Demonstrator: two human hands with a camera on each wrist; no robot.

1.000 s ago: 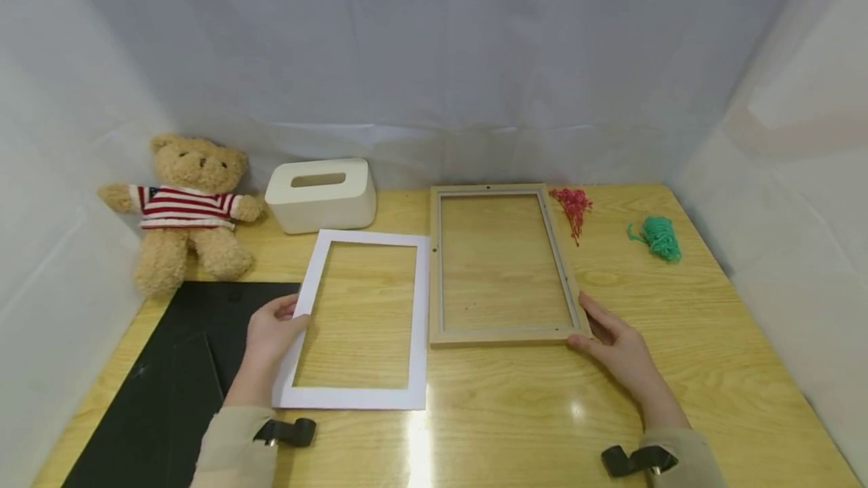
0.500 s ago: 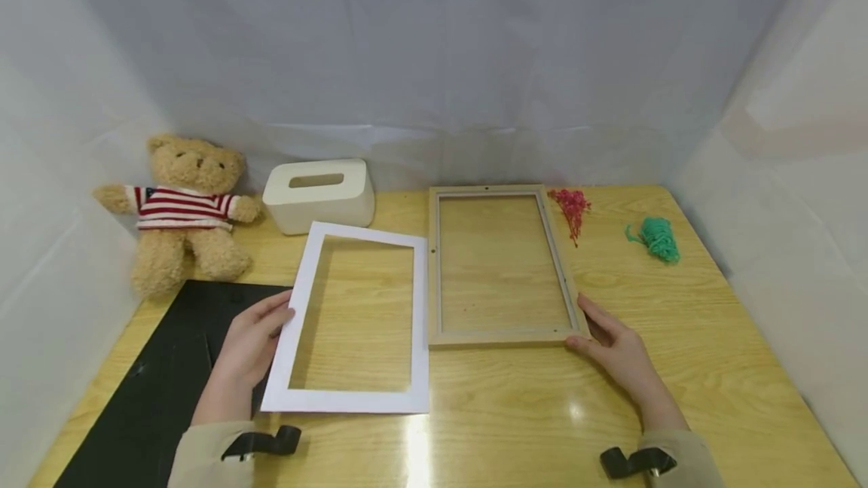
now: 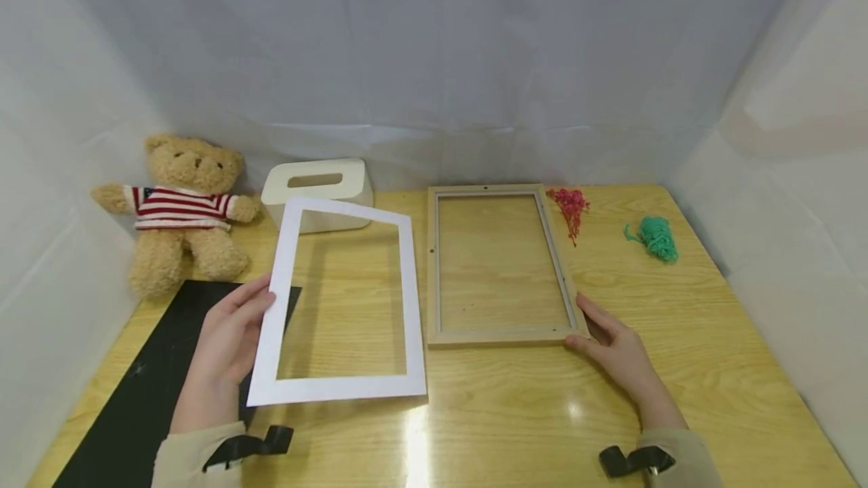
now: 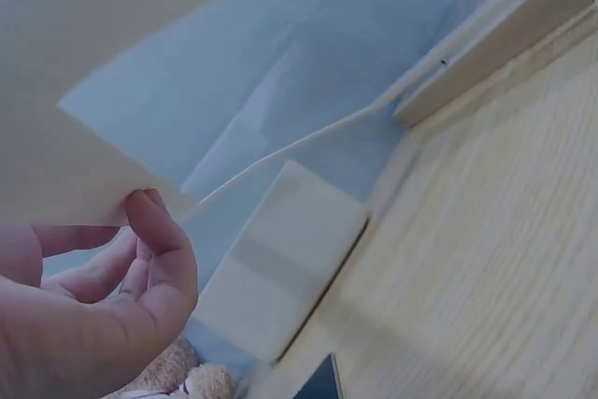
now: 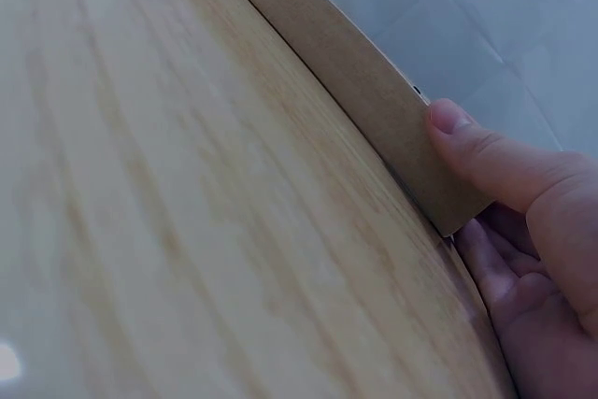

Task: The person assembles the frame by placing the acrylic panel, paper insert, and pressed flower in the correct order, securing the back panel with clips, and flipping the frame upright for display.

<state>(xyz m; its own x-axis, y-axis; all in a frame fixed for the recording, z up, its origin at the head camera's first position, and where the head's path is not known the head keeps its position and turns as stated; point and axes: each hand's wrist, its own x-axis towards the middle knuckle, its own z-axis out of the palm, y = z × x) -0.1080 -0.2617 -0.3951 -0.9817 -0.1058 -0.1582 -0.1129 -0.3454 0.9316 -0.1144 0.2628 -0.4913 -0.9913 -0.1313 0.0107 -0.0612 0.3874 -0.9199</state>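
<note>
My left hand (image 3: 227,337) pinches the left border of a white picture mat (image 3: 342,388), a flat card rectangle with a large window. The mat is tilted, its left side raised; the left wrist view shows its underside (image 4: 56,165) above the fingertips. To its right a light wooden picture frame (image 3: 498,337) lies on the table, with a thin pale inner lip. At the frame's lower right corner, my right hand (image 3: 620,349) grips it, thumb on the near side and fingers along the right side. The right wrist view shows the thumb against the frame's corner (image 5: 439,184).
A black backing board (image 3: 136,390) lies at left, partly under my left arm. Behind it sits a teddy bear (image 3: 186,209) in a striped sweater. A white tissue box (image 3: 319,190) stands at the back. Pink dried flowers (image 3: 571,205) and green yarn (image 3: 656,238) lie beyond the frame.
My left hand has moved left and up, lifting the mat's left side so it tilts and now overlaps the tissue box in view. The right hand and wooden frame have stayed put.
</note>
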